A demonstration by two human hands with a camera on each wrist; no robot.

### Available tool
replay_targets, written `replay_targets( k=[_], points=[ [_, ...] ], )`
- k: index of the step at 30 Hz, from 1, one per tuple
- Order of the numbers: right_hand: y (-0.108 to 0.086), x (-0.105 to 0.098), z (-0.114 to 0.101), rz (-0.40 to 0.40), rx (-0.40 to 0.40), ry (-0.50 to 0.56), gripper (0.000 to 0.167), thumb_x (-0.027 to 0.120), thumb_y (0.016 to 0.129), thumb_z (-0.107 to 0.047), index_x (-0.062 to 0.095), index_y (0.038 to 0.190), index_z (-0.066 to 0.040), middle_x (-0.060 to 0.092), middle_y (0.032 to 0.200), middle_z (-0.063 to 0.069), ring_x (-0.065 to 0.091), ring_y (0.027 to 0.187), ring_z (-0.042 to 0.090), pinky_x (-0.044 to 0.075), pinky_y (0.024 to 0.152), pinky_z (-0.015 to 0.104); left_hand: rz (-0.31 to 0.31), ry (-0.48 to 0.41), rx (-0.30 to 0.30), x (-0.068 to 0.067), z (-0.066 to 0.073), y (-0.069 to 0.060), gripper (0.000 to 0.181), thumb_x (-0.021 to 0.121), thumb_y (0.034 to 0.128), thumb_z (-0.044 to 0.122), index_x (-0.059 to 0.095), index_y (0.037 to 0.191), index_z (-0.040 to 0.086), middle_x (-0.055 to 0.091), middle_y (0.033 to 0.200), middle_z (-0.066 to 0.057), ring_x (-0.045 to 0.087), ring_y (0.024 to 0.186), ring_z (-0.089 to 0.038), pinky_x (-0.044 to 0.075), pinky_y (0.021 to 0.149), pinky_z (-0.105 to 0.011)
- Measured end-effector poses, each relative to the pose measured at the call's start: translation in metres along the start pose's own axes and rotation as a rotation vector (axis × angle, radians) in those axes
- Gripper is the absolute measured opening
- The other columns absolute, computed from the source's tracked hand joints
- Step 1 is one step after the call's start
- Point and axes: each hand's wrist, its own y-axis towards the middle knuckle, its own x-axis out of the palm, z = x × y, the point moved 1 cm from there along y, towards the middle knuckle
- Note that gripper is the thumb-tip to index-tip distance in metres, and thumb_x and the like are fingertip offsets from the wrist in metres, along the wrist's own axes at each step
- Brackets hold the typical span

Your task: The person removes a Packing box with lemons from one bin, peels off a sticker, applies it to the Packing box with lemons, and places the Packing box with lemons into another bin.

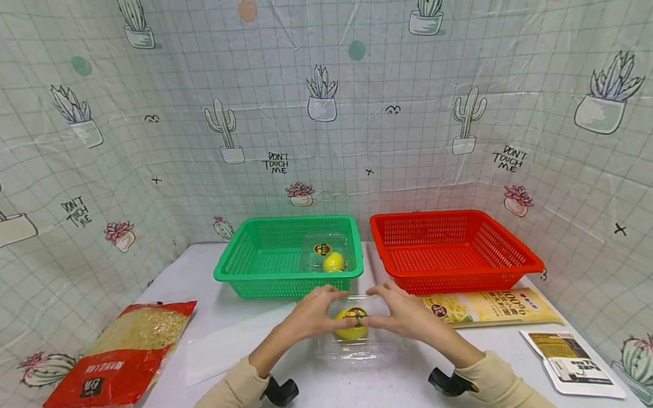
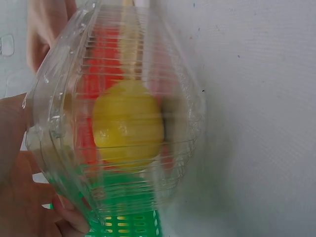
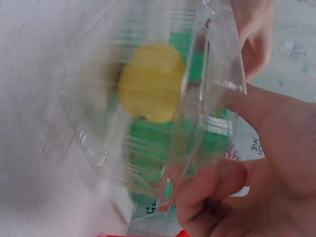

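Observation:
A clear plastic clamshell box [image 1: 359, 349] with a round yellow fruit [image 1: 352, 330] inside is between both hands at the middle front of the table. My left hand [image 1: 317, 315] holds its left side, and my right hand [image 1: 406, 315] grips the right side; the thumbs lie over the lid. A dark round sticker [image 1: 355, 316] marks the lid. In the left wrist view, the box [image 2: 64, 106] appears tilted, with fingers around its rim. The right wrist view shows curled fingers [image 3: 212, 192] at the box's edge. Both wrist views are partly blurred.
A green basket [image 1: 288, 277] behind the hands contains a similar clear box [image 1: 312, 258] with a yellow fruit. To its right stands a red basket [image 1: 459, 276]. A yellow noodle packet [image 1: 495, 307] and white pouch [image 1: 573, 362] lie right; a red bag [image 1: 122, 351] lies left.

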Motion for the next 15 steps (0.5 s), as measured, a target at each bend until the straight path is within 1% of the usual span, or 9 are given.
replay_targets(
  k=[3,5,8,12,14,15],
  points=[
    [-0.0007,0.0011,-0.0028,0.003,0.017,-0.023,0.066,0.077,0.076,-0.056,0.063,0.125,-0.015,0.06,0.119,0.009,0.064,0.098,0.024,0.056,0.078,0.046,0.011,0.04,0.002,0.0011,0.0019,-0.0001,0.066,0.068,0.0855,0.052,0.06,0.135,0.009,0.061,0.131,-0.011,0.057,0.118,-0.03,0.055,0.084,-0.047],
    [-0.0011,0.0012,-0.0038,0.002,0.023,-0.029,0.067,0.077,0.075,-0.058,0.063,0.125,-0.016,0.06,0.119,0.009,0.064,0.098,0.024,0.056,0.078,0.046,0.008,0.048,0.004,0.0008,0.0027,-0.0003,0.066,0.068,0.0856,0.052,0.059,0.136,0.01,0.061,0.131,-0.011,0.057,0.117,-0.03,0.055,0.083,-0.045],
    [-0.0015,-0.0001,-0.0031,-0.005,0.015,-0.021,0.068,0.077,0.075,-0.058,0.063,0.126,-0.016,0.06,0.118,0.009,0.063,0.098,0.023,0.055,0.078,0.046,-0.014,0.036,0.013,-0.0012,0.0017,-0.0003,0.065,0.067,0.0877,0.05,0.058,0.137,0.01,0.06,0.133,-0.011,0.056,0.119,-0.03,0.053,0.089,-0.047],
    [-0.0024,-0.0029,0.0018,-0.01,-0.021,0.004,0.065,0.078,0.078,-0.052,0.062,0.129,-0.014,0.059,0.116,0.009,0.063,0.097,0.024,0.056,0.078,0.046,-0.05,-0.023,0.044,-0.0059,-0.0031,0.0006,0.059,0.065,0.0922,0.042,0.056,0.138,0.007,0.058,0.136,-0.014,0.054,0.124,-0.032,0.047,0.1,-0.053],
    [-0.0032,-0.0038,0.0047,-0.01,-0.033,0.023,0.064,0.078,0.079,-0.047,0.062,0.129,-0.012,0.059,0.117,0.01,0.062,0.097,0.024,0.056,0.078,0.046,-0.051,-0.052,0.07,-0.0073,-0.006,0.0002,0.053,0.064,0.0943,0.035,0.056,0.137,0.005,0.059,0.136,-0.016,0.053,0.125,-0.034,0.044,0.103,-0.055],
    [-0.0041,-0.0043,0.0057,-0.011,-0.037,0.034,0.063,0.078,0.08,-0.045,0.061,0.13,-0.011,0.059,0.118,0.011,0.062,0.098,0.025,0.056,0.078,0.046,-0.042,-0.064,0.086,-0.0081,-0.0069,-0.0005,0.05,0.064,0.0951,0.03,0.057,0.136,0.003,0.059,0.135,-0.017,0.054,0.125,-0.034,0.043,0.104,-0.056]
  ],
)
